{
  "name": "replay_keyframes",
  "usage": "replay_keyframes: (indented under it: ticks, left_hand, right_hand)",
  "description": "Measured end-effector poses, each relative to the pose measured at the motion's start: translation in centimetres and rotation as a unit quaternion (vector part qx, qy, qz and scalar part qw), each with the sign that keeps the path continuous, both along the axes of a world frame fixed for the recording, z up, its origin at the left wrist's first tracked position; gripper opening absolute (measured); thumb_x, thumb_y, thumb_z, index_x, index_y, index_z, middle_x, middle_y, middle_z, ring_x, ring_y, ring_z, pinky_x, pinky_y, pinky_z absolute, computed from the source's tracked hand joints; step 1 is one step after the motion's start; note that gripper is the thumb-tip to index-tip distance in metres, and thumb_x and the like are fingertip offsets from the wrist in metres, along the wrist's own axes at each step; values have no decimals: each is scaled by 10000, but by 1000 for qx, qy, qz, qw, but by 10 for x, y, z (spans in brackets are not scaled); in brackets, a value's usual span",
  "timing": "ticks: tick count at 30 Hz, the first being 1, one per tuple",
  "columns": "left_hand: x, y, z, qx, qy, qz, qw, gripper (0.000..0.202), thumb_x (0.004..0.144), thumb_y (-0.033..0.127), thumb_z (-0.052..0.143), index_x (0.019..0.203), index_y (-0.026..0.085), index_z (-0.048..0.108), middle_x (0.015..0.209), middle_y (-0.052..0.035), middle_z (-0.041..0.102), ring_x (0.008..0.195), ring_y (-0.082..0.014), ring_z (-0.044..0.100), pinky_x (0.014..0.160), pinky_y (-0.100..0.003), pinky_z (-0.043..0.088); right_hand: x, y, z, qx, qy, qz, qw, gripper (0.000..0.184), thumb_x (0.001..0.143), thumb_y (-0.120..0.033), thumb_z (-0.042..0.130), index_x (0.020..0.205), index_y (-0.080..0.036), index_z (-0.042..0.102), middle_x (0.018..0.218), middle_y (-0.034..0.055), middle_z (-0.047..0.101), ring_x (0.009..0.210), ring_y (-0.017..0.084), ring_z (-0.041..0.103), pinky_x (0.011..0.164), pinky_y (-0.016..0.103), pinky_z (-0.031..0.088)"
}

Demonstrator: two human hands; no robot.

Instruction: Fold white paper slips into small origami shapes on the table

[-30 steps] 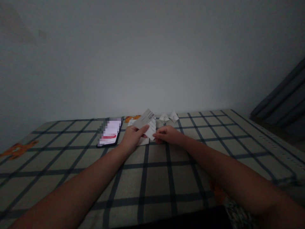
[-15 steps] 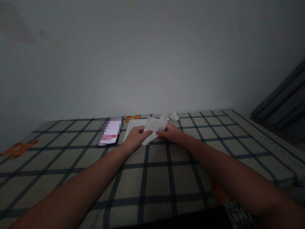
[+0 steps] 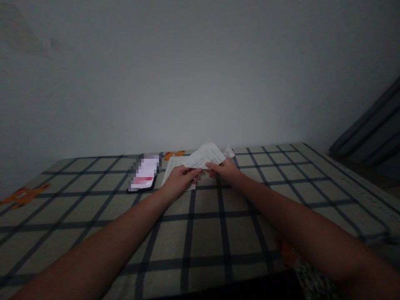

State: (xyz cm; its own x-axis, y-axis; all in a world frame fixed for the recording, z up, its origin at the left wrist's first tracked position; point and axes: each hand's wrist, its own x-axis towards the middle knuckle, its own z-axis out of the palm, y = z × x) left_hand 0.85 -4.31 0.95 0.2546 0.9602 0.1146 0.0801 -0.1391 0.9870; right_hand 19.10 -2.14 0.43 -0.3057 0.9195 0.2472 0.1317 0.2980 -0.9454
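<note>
A white sheet of printed paper (image 3: 204, 155) is held up between my two hands, its upper edge bent to a peak. My left hand (image 3: 179, 180) pinches its lower left edge, thumb pointing right. On the other side, my right hand (image 3: 227, 170) grips the lower right edge between thumb and fingers. Beneath and left of the held sheet, more printed paper (image 3: 168, 166) lies flat on the checked cloth. A small folded white paper piece (image 3: 229, 151) stands just beyond my right hand. The fingers under the sheet are partly hidden.
A phone (image 3: 144, 171) with a lit, blurred screen lies left of my left hand. The checked cloth (image 3: 206, 233) covers the surface, with orange animal prints (image 3: 26, 195). A plain wall (image 3: 200, 75) rises behind, and dark folded fabric (image 3: 371, 121) hangs at the right.
The paper in my hands has been turned and raised, its upper part now bent into a peak. It now covers one of the two folded paper pieces behind. My hands shifted only slightly.
</note>
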Motion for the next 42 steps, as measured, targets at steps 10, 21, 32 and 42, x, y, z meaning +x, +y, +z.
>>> replay_keyframes:
  ticks: [10, 21, 32, 42]
  left_hand:
    - [-5, 7, -1, 3, -21, 85, 996, 231, 645, 352, 648, 597, 133, 593, 557, -32, 592, 487, -111, 520, 501, -232, 396]
    - [-10, 15, -9, 1, -68, 132, 989, 256, 645, 367, 632, 707, 120, 614, 595, -35, 610, 450, -95, 491, 462, -223, 369]
    - [-11, 20, -13, -35, -79, 134, 987, 265, 653, 353, 593, 801, 132, 587, 661, -40, 618, 478, -119, 536, 391, -213, 367]
    - [-9, 15, -7, -1, -26, 125, 992, 295, 644, 423, 627, 680, 134, 584, 551, -12, 570, 444, -103, 495, 428, -219, 387]
  right_hand:
    - [1, -9, 7, -16, -96, 53, 994, 325, 739, -430, 562, 781, -111, 610, 715, 65, 632, 573, 113, 557, 544, 241, 444]
    - [2, -5, 4, 19, -28, 138, 990, 263, 788, -285, 469, 987, -132, 548, 842, 51, 605, 630, 101, 555, 537, 218, 450]
    - [0, -11, 6, 87, -49, 97, 990, 581, 744, -111, 447, 1286, -273, 311, 1254, 87, 397, 780, 97, 537, 604, 220, 474]
    - [5, -6, 7, 238, -162, 77, 955, 207, 764, -171, 536, 958, -207, 598, 999, 51, 460, 959, 156, 464, 823, 313, 402]
